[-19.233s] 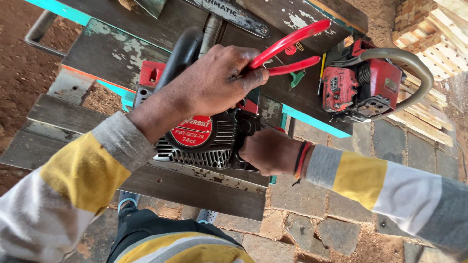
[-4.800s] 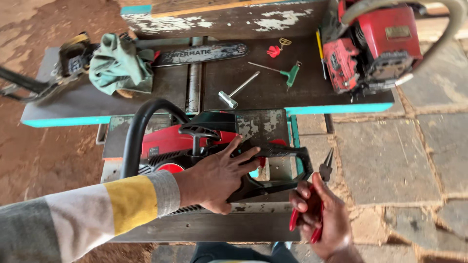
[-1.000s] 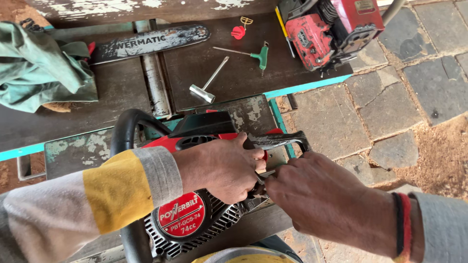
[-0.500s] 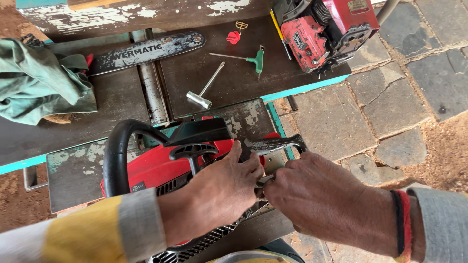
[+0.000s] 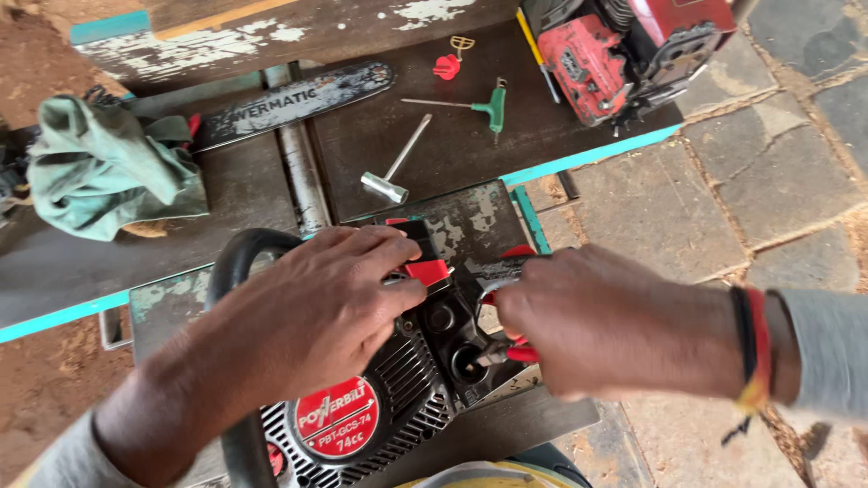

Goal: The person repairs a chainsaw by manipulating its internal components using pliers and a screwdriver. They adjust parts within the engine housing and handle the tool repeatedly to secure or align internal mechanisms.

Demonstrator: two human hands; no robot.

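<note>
Left hand [image 5: 316,316] steadies chainsaw [image 5: 398,389]; right hand [image 5: 606,321] grips red pliers [image 5: 511,348]

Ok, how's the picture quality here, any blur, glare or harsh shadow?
Head view: even daylight, soft shadows, no strong glare. The left hand on the chainsaw and the right hand with the red-handled pliers look slightly soft, while the guide bar and green rag are sharper.
</note>
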